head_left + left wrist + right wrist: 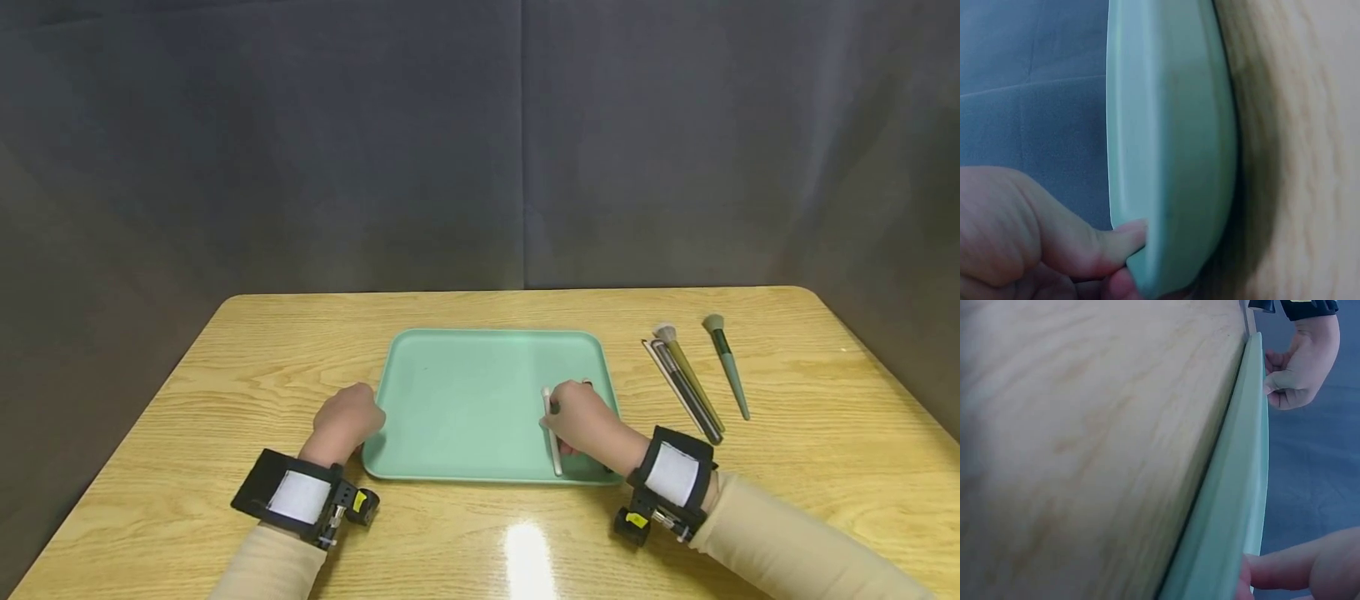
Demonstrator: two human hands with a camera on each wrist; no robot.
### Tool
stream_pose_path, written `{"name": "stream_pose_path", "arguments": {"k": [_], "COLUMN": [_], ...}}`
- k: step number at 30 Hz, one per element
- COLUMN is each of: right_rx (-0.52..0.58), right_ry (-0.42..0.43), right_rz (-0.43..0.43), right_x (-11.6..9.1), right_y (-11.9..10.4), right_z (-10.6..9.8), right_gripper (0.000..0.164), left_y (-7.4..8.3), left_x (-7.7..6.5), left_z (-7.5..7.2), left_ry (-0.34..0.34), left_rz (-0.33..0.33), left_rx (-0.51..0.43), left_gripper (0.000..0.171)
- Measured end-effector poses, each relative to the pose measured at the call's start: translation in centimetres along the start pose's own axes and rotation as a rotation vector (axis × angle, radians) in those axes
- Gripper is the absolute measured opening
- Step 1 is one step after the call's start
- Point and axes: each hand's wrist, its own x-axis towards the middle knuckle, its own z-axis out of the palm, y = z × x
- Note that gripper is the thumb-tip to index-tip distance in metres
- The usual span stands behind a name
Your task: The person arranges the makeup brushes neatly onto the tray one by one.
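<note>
A mint-green tray [457, 400] lies on the wooden table. My left hand [350, 415] grips its left edge; in the left wrist view the thumb [1110, 247] presses over the rim, other fingers partly hidden beneath. Over the tray's right side, my right hand [588, 417] pinches a slim pale makeup brush [556, 457] that lies lengthwise inside the tray. Part of that brush is covered by the fingers. Another dark-tipped item [587, 382] shows just past the hand, mostly hidden. The right wrist view catches only part of the right hand [1304, 565], behind the tray's near rim.
Right of the tray, several makeup brushes [688, 379] lie bunched together on the table [225, 375]. A green brush [729, 367] lies apart, farther right. A dark curtain [375, 150] hangs behind the table. Each wrist carries a strapped camera [363, 506].
</note>
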Motion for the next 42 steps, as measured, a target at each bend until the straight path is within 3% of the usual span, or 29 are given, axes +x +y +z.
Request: {"name": "stream_pose_path", "arguments": {"k": [10, 18, 27, 42], "right_rx": [0.046, 0.082, 0.124, 0.048], "right_ry": [-0.003, 0.053, 0.208, 0.291], "right_rz": [0.035, -0.033, -0.079, -0.04], "right_x": [-0.7, -1.7, -2.3, -3.0], "right_y": [-0.4, 0.3, 1.7, 5.4], "right_z": [-0.1, -1.5, -4.0, -6.3], "right_gripper": [0.013, 0.036, 0.029, 0.026], "left_y": [0.0, -0.1, -0.3, -0.2], "left_x": [0.0, -0.1, 0.1, 0.0], "left_z": [0.0, 0.0, 0.0, -0.1], "left_ry": [-0.008, -0.004, -0.004, -0.011], "left_rz": [-0.002, 0.006, 0.012, 0.009], "left_rx": [0.005, -0.004, -0.002, 0.007], "left_gripper": [0.015, 0.016, 0.016, 0.015]}}
